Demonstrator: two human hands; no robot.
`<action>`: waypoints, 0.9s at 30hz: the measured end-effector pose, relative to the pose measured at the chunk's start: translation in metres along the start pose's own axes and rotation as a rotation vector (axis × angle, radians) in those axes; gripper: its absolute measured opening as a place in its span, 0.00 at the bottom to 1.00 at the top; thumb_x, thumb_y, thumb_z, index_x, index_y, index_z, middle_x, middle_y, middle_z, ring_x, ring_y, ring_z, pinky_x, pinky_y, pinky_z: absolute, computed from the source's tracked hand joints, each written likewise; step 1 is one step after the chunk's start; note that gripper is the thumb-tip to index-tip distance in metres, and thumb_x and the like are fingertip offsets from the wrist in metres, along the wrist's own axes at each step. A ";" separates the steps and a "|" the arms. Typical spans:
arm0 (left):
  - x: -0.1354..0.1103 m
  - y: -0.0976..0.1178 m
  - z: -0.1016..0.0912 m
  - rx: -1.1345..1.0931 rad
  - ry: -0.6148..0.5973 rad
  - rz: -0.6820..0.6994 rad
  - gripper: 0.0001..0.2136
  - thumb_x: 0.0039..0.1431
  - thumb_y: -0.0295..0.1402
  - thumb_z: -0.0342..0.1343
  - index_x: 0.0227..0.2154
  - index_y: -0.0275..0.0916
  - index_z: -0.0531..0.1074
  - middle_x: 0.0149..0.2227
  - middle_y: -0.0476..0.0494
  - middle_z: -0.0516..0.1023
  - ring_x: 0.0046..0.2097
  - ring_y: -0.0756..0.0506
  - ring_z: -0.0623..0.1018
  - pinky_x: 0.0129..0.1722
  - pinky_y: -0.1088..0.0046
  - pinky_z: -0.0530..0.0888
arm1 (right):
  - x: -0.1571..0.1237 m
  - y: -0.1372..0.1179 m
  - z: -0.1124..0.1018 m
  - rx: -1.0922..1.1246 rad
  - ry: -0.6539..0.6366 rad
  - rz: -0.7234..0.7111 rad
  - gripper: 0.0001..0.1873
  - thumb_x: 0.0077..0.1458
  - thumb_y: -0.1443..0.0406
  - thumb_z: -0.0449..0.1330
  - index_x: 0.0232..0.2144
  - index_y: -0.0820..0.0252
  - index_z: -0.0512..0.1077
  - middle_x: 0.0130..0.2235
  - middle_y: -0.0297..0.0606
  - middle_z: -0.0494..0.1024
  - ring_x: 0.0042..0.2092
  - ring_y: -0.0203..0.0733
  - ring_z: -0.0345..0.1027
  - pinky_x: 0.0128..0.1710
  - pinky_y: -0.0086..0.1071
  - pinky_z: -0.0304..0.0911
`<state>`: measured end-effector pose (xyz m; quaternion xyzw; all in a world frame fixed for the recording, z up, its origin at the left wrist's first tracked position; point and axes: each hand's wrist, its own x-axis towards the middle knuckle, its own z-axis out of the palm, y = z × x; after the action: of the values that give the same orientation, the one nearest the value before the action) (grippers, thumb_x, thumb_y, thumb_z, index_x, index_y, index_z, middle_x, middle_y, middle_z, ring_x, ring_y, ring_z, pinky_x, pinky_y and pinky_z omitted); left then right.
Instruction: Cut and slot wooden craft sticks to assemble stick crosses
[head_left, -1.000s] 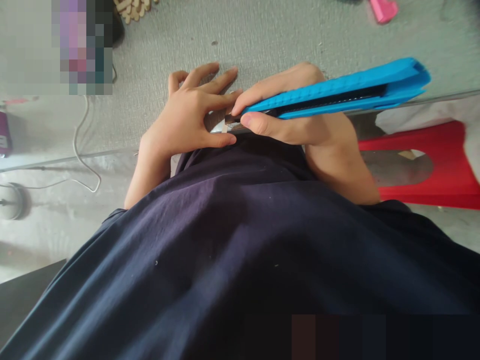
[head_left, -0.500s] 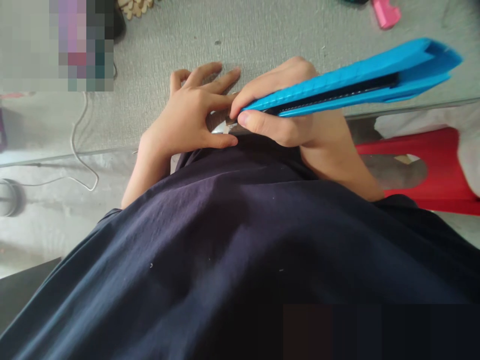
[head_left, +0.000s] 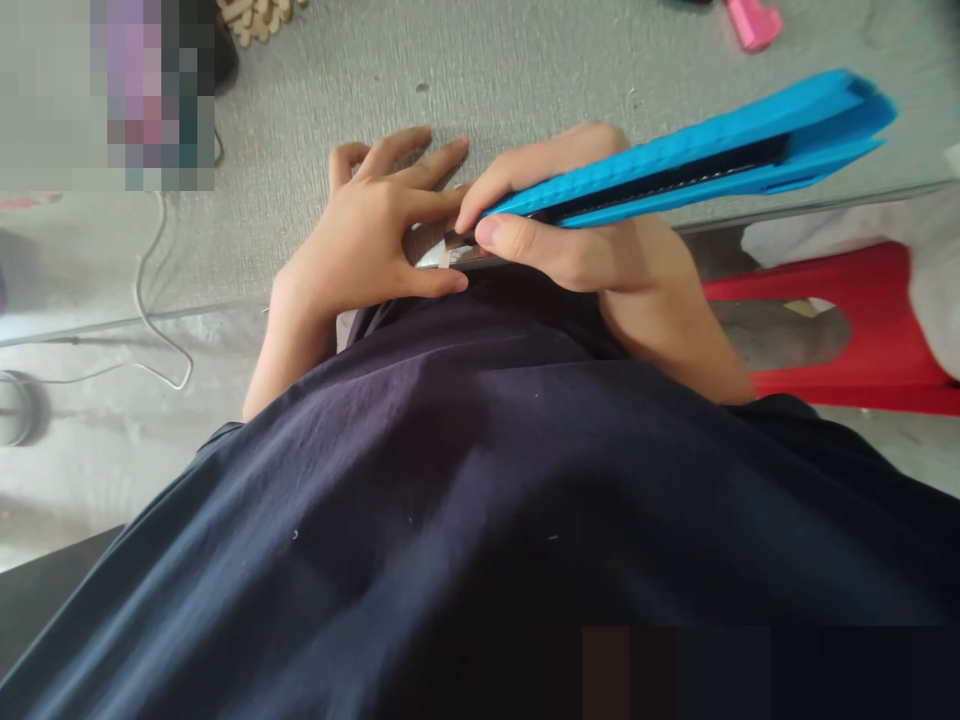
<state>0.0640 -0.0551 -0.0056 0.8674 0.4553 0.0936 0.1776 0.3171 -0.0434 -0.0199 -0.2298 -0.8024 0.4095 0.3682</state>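
A blue utility knife (head_left: 675,160) is gripped in my right hand (head_left: 577,250), its tip end down near the table edge and its wide tail pointing up to the right. Thumb and index finger pinch it close to the dark blade end. My left hand (head_left: 375,230) rests on the grey table with fingers spread, thumb along the near edge. Between the left thumb and index finger, right by the blade, shows the end of a small pale strip (head_left: 445,257). Most of that strip is hidden, so I cannot tell whether the left fingers press on it.
The grey textured table (head_left: 510,90) ends close to my dark shirt (head_left: 450,480). Several small wooden pieces (head_left: 259,20) lie at the top left, a pink object (head_left: 754,22) at the top right. A thin cable (head_left: 139,285) hangs over the edge. A red stool (head_left: 877,310) stands at right.
The view has shifted slightly, so most things sit a little further left. The knife's tail has moved slightly; both hands keep nearly the same pose and hold.
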 end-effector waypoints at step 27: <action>0.001 -0.010 0.006 0.044 -0.019 0.021 0.36 0.63 0.74 0.62 0.65 0.62 0.83 0.84 0.59 0.62 0.85 0.22 0.58 0.78 0.25 0.56 | 0.008 0.009 0.002 -0.013 0.011 -0.166 0.11 0.69 0.55 0.67 0.38 0.52 0.86 0.32 0.28 0.86 0.29 0.35 0.71 0.33 0.33 0.67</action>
<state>0.0586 -0.0504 -0.0150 0.8767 0.4465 0.0772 0.1615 0.3113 -0.0342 -0.0246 -0.1672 -0.8193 0.3710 0.4040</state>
